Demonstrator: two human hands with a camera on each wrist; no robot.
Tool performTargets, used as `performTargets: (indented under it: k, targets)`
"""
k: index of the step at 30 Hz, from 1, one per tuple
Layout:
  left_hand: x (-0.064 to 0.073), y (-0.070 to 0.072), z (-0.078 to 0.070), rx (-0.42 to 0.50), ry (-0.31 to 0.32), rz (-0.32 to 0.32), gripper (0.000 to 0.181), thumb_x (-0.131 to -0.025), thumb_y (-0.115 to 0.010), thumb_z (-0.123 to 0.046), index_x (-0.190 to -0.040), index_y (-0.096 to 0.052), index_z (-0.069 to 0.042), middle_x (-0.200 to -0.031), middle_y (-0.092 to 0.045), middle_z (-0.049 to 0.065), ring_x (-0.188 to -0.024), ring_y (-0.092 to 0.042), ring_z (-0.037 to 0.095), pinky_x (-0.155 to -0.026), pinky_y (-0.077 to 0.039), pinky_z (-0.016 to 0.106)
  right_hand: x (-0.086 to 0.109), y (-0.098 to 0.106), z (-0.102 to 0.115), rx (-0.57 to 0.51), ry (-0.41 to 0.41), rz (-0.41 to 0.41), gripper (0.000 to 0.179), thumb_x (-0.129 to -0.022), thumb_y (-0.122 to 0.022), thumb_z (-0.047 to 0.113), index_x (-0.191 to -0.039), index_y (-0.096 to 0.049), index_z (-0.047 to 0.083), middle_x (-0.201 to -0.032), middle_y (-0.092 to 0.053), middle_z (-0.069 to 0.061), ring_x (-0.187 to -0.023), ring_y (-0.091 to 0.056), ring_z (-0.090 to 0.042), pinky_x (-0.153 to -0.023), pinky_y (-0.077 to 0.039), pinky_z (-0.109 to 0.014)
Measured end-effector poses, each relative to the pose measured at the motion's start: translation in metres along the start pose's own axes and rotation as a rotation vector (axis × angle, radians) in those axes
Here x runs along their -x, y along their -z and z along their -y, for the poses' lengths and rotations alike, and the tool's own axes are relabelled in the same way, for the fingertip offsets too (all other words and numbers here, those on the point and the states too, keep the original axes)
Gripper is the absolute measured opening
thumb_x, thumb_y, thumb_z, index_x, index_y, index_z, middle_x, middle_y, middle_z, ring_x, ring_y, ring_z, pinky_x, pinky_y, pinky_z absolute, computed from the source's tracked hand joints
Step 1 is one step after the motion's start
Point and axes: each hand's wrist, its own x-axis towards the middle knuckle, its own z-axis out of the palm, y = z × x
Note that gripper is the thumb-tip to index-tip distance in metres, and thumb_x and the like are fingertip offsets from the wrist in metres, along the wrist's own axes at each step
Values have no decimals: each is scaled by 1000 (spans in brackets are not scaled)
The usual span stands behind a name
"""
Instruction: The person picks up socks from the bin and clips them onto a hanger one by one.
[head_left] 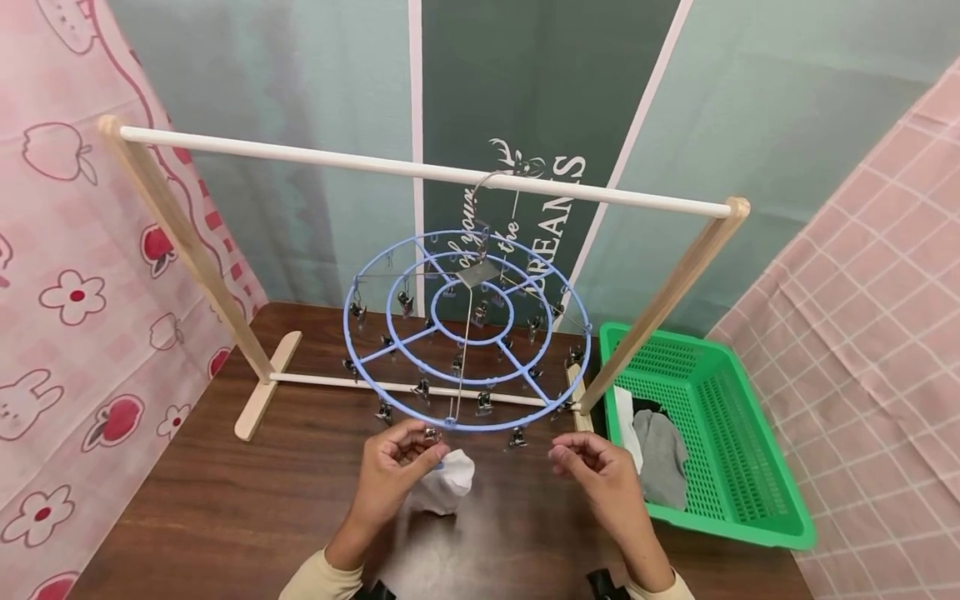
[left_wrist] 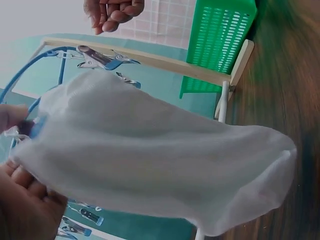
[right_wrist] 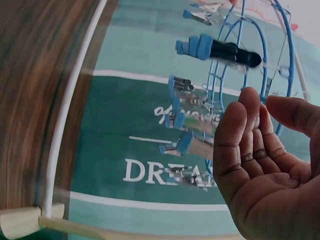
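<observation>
White sock [head_left: 447, 483], upper edge partly hidden

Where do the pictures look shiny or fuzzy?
Head view: pale glare on the brown table, low in the middle; left wrist view: the white cloth looks soft and a bit blurry; right wrist view: several blue-tipped clips look smeary.

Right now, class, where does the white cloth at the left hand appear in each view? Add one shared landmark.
Head: white cloth low, just left of centre, beside the left hand.
Left wrist: stretched across the middle, left to lower right.
Right wrist: not in it.
Shared landmark: blue hanger, upper right in right wrist, upper left in left wrist.
</observation>
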Motion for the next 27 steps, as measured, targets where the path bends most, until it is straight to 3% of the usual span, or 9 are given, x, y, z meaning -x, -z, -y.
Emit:
performTargets:
  k: [4, 9, 16, 21, 27]
  targets:
    - [-1, 0, 0, -31, 8, -9, 24, -78, -67, 17, -101, -60, 14, -81, -68, 25, -76, -67, 12, -67, -55, 21, -5, 9, 1, 25, 48, -67, 10, -94, -61, 3, -92, -66, -6, -80, -69, -15, -66, -66, -22, -61, -57, -31]
    - [-2, 0, -1, -81, 19, -9, 25, -78, -68, 15, -102, -60, 13, -84, -67, 27, -80, -67, 11, -70, -53, 19, -10, 20, 2, 27, 56, -222, 16, -96, -57, 2, -88, -65, -10, -73, -68, -11, -61, -64, -17, -55, -53, -23]
    - [-1, 2, -3, -164, -45, -109, 30, -74, -71, 17, -100, -64, 5, -85, -69, 24, -77, -65, 11, -66, -49, 19, -20, 41, 7, 64, 59, -395, 39, -101, -49, 10, -70, -63, -8, -62, -66, -2, -52, -62, -12, -52, -49, -20]
    - [-1, 4, -4, -218, -93, -160, 29, -72, -73, 17, -98, -67, 3, -83, -70, 19, -74, -63, 10, -62, -46, 23, -32, 64, 7, 142, 29, -419, 34, -100, -54, 17, -78, -67, -6, -64, -67, -1, -55, -63, -12, -51, -49, -20]
    - [0, 7, -5, -248, -66, -185, 27, -73, -73, 15, -97, -69, 2, -83, -72, 16, -72, -63, 10, -61, -45, 22, -46, 87, 4, 274, -44, -398, 33, -99, -57, 27, -88, -70, -1, -70, -69, -1, -62, -64, -12, -54, -51, -21]
